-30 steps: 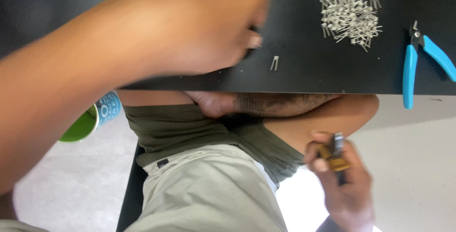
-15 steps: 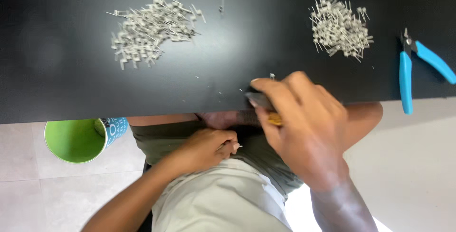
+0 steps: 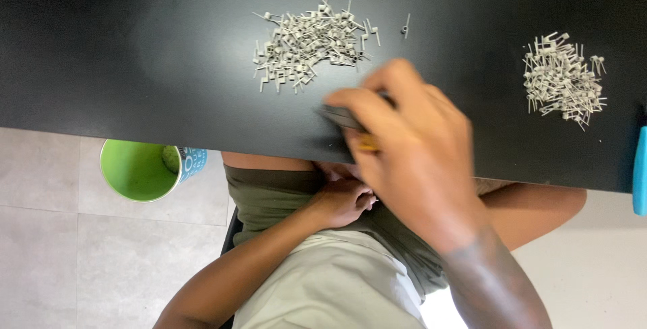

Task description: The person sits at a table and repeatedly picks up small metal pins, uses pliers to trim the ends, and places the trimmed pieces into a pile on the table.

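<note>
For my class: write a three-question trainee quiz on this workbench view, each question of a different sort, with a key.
1. True or false: the right hand is over the black table.
2. How many piles of small grey metal parts lie on the table? A one, B two, C three.
3. What stands on the floor by the table edge?

Key: 1 true, and it grips a small dark tool. 2 B: a middle pile and a right pile. 3 A green cup. The left hand is by the lap.

Bright even daylight, soft sheen on the matte black table [image 3: 135, 66], motion blur over the right hand [image 3: 404, 147], grey metal pieces [image 3: 306, 39] sharp, faint shadows beneath
</note>
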